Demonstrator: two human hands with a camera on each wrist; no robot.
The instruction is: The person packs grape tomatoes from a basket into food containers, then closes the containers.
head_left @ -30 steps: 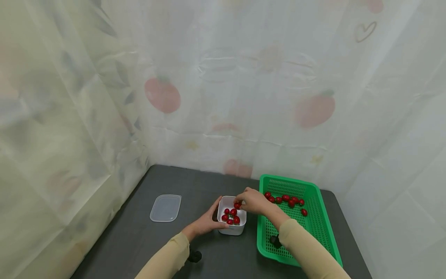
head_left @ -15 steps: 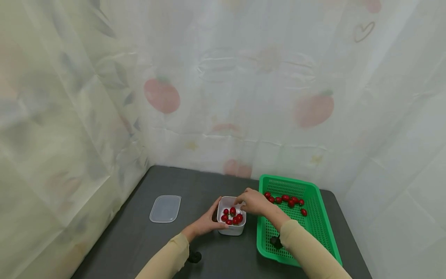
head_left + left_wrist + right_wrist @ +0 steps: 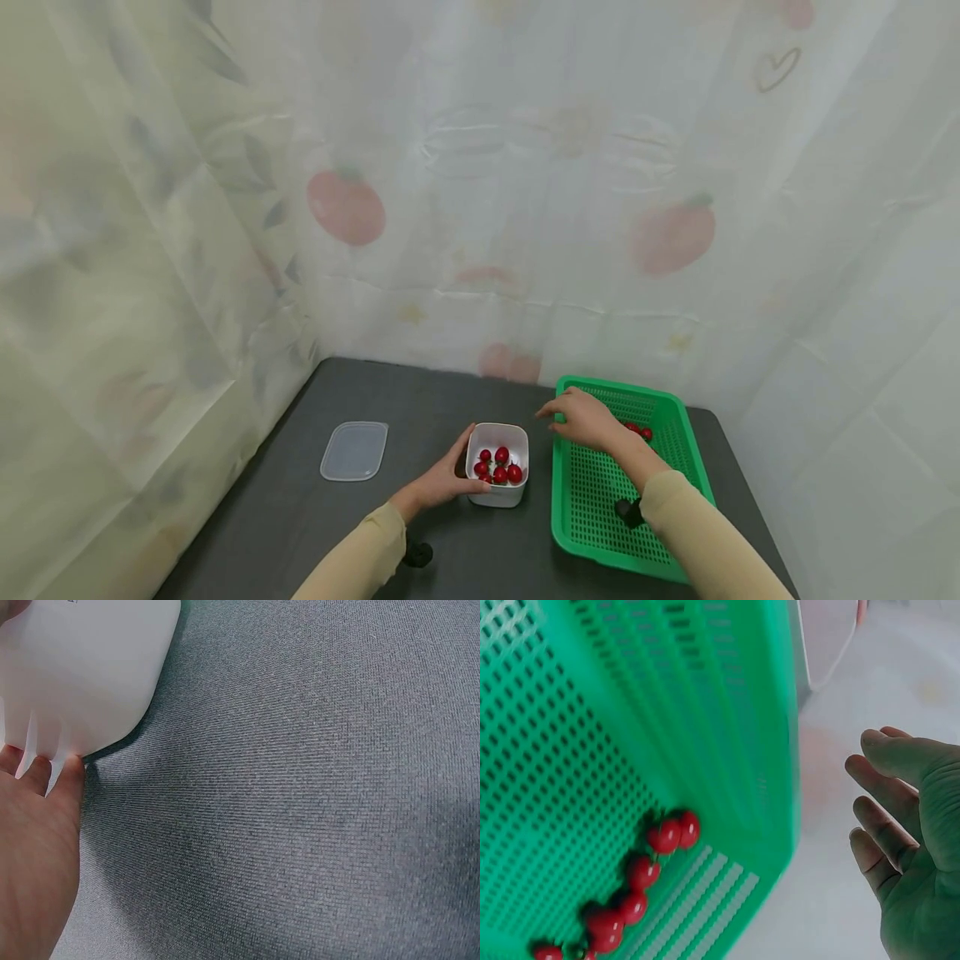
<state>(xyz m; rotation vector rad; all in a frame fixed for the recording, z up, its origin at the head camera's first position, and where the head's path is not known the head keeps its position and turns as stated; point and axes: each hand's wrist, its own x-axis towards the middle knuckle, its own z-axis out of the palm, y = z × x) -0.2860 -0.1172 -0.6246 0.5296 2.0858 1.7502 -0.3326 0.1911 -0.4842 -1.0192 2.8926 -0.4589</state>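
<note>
My left hand (image 3: 441,482) grips a small white square container (image 3: 501,498), thumb along its near side and fingers round its left side. Several cherry tomatoes (image 3: 500,475) lie on its bottom. In the left wrist view, the fingertips press against the container's pale wall (image 3: 97,675). My right hand (image 3: 588,419) hovers over the left rim of a green perforated basket (image 3: 592,517), fingers loosely bent with nothing between them. More cherry tomatoes lie along the basket's far side, partly hidden by that hand in the head view; the right wrist view shows them in a row (image 3: 634,906).
A translucent square lid (image 3: 355,451) lies flat on the dark grey table (image 3: 420,400), left of the container. Printed plastic curtains (image 3: 487,208) enclose the table at the back and sides. Black wrist cameras hang under both sleeves.
A cherry tomato has left my right fingers and lies in the container with the others. My right hand has since moved right, from above the container to the basket. My left hand keeps its grip.
</note>
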